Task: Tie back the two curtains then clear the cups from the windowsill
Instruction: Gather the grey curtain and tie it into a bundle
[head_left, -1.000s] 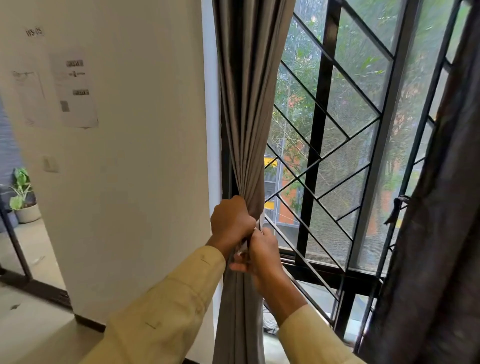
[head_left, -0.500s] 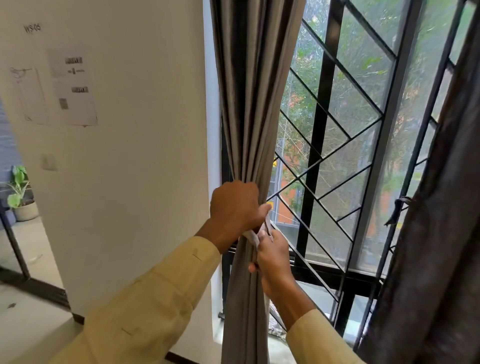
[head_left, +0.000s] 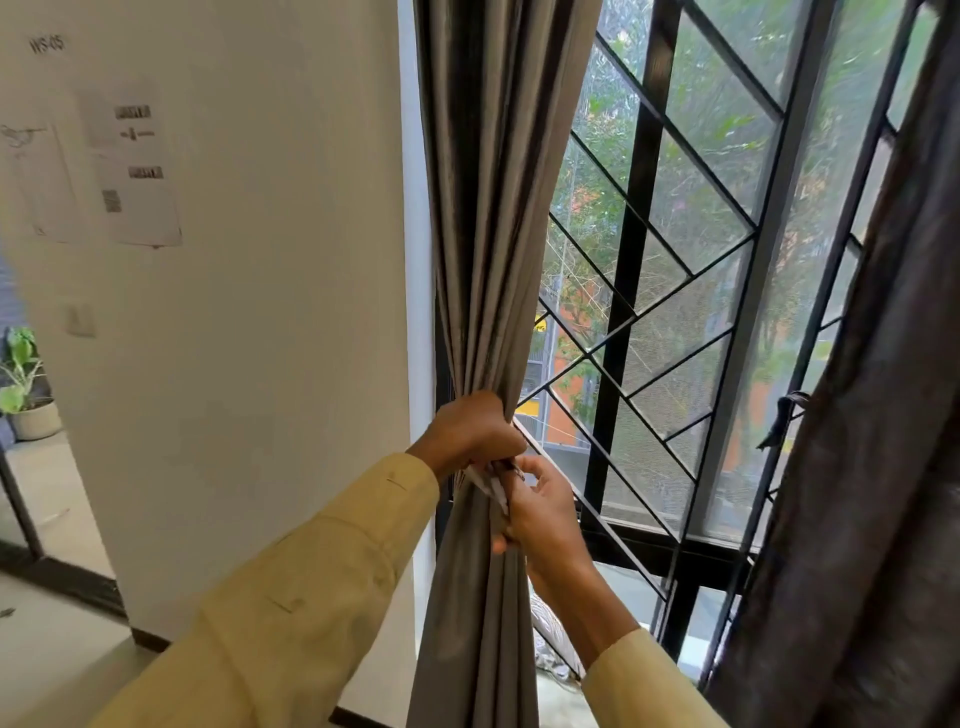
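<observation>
Right hand (head_left: 543, 514) has slid lower, fingers pinching a pale tie strip (head_left: 491, 486) against the grey curtain (head_left: 493, 260); left hand (head_left: 470, 436) clamps its gathered folds just above, window grille (head_left: 623, 312) behind.

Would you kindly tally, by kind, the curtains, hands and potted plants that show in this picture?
Curtains: 2, the grey curtain and the dark curtain
Hands: 2, the left hand and the right hand, both on the grey curtain
Potted plants: 1, the potted plant
Total: 5
</observation>
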